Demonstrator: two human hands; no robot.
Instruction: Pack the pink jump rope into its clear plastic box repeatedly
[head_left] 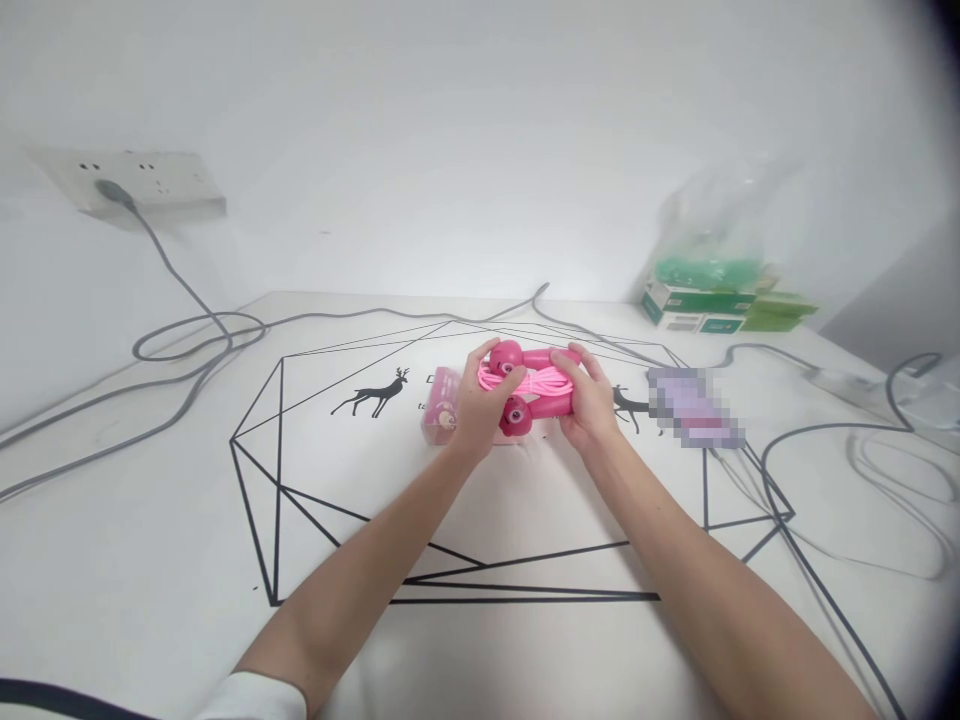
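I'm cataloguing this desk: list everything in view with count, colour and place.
skipping rope: one, pink, centre
box: one, pink, left of rope
pixelated object: one, purplish, right of rope
cartons: at least two, green and white, back right
plastic bag: one, clear, atop cartons
socket strip: one, white, upper left
table: one, white and black, beneath
cables: several, grey, across table
wall: at least one, white, beyond table
sleeve: one, white, bottom left
left hand: one, bare, gripping rope
right hand: one, bare, gripping rope
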